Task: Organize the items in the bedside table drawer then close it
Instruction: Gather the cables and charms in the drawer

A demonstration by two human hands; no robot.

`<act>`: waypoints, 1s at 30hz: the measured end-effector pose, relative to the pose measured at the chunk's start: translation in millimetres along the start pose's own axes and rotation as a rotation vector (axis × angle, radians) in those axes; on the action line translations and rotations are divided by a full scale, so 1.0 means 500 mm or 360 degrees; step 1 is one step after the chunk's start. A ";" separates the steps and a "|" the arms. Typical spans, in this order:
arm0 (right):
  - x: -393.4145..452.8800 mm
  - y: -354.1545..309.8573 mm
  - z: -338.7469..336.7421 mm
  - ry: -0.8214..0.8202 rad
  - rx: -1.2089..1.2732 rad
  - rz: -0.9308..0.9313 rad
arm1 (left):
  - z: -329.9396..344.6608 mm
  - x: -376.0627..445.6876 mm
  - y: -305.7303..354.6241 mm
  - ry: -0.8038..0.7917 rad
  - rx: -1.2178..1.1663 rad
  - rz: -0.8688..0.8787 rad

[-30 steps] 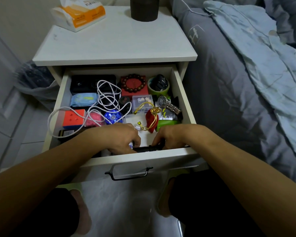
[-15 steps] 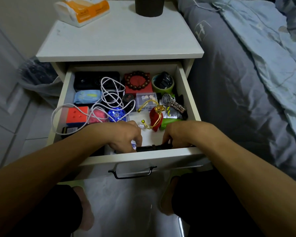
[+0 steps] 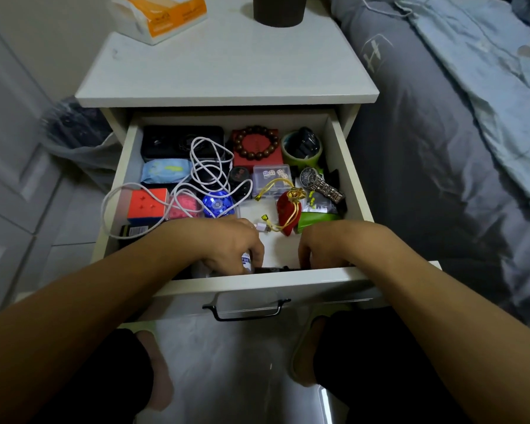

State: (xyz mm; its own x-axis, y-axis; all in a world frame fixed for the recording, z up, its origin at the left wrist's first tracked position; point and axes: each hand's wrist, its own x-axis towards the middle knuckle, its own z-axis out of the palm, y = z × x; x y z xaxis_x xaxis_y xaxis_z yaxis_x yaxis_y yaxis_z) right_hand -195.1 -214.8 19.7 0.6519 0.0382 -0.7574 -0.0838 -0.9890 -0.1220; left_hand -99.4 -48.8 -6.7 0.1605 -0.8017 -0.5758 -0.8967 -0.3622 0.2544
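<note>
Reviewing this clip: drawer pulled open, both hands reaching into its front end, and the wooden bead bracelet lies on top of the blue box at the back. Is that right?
Not quite. In the head view the wooden bead bracelet lies on a red box, not a blue one. The rest holds: the drawer is pulled open, and the left hand and right hand both reach into its front end.

Glossy white drawer holds a metal-link watch, wooden bead bracelet and red cloth pouch.

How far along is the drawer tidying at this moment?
Early to midway. The back row looks lined up: black case, bracelet. Both hands, left hand and right hand, work on something dark at the front. The white cable sprawls loose; the drawer remains open.
</note>
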 end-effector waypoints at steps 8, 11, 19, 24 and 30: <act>-0.008 -0.028 -0.013 0.0085 0.0378 -0.0164 | -0.008 -0.058 -0.004 0.0451 -0.0476 -0.0173; -0.004 -0.048 -0.013 0.0202 0.0436 -0.0254 | -0.003 -0.090 -0.013 0.0658 -0.0544 -0.0250; -0.001 -0.082 -0.024 0.0055 0.0084 -0.0263 | 0.014 -0.129 -0.030 0.0677 -0.0356 -0.0484; 0.006 -0.073 -0.018 0.0199 0.0239 -0.0226 | 0.018 -0.125 -0.031 0.0632 -0.0121 -0.0515; 0.026 -0.105 -0.036 0.0430 0.0648 -0.0183 | 0.011 -0.106 -0.026 0.0403 -0.0057 -0.0503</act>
State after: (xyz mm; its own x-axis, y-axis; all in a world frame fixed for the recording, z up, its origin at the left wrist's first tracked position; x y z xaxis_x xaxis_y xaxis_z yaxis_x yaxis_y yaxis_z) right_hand -168.6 -165.1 28.0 0.8416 0.0518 -0.5376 -0.2523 -0.8424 -0.4761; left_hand -98.5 1.1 16.5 0.5264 -0.7382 -0.4217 -0.7726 -0.6224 0.1251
